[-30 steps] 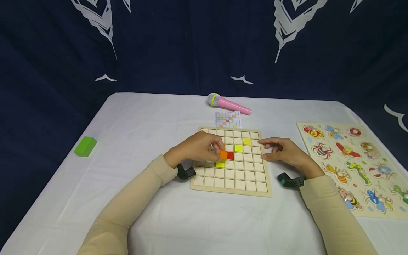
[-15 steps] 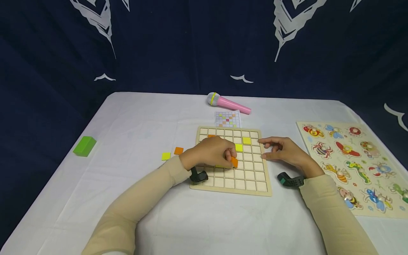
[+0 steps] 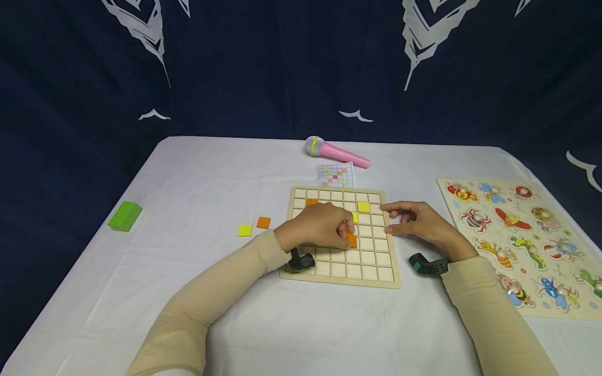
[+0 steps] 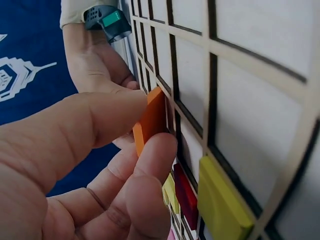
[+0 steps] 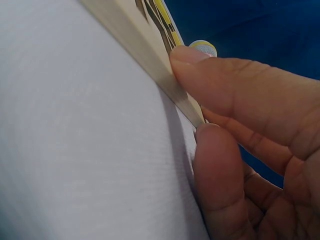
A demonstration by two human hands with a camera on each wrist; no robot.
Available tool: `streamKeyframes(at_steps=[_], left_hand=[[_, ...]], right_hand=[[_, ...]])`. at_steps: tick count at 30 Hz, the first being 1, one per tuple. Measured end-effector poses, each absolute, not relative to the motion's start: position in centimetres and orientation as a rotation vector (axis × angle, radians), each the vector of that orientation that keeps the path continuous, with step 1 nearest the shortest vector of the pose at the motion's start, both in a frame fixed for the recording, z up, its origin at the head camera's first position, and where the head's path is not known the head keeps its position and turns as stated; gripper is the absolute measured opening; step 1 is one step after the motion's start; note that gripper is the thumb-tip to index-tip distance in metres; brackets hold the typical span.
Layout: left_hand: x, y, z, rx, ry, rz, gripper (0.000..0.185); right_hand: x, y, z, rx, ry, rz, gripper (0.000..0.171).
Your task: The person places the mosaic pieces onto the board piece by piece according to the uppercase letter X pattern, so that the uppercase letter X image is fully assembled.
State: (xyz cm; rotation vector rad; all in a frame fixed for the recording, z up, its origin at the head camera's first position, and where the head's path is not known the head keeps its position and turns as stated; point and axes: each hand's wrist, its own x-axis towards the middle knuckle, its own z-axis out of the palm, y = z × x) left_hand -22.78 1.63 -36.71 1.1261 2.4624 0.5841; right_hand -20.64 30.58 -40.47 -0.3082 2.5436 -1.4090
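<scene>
My left hand [image 3: 322,224] pinches an orange square tile [image 4: 151,120] between thumb and fingers, just over the wooden grid board [image 3: 338,271]. The tile stands tilted, one edge near the grid; whether it touches is hard to tell. Beside it in the left wrist view, a yellow tile [image 4: 222,200] and a red tile [image 4: 185,195] sit in cells. Another orange tile [image 3: 312,201] and a yellow tile [image 3: 363,207] lie farther back on the board. My right hand [image 3: 418,224] rests its fingertips against the board's right edge, with relaxed fingers.
Left of the board lie a loose yellow tile [image 3: 244,230] and a loose orange tile [image 3: 263,222]. Behind it are a printed pattern card [image 3: 335,176] and a pink toy microphone [image 3: 345,155]. A green block [image 3: 125,216] stands far left; an insect puzzle board [image 3: 512,214] lies right.
My left hand has carried the orange tile rightward and slightly toward me over the board, from beside the red tile, which it now hides in the head view. The right hand stays put.
</scene>
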Motion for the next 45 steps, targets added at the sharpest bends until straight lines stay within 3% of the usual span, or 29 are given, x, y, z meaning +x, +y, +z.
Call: streamKeyframes(at_steps=[30,45], left_hand=[[-22.4,2.5,-36.5,1.084,2.511,0.401,0.025],[-21.8,-0.7,-36.0,1.19,2.618,0.611,0.028]], right_hand=[[-20.6,30.5,-40.3,-0.289,2.54,-1.389,0.06],[-20.8,30.7,-40.6,-0.314,2.549,-1.386,0.06]])
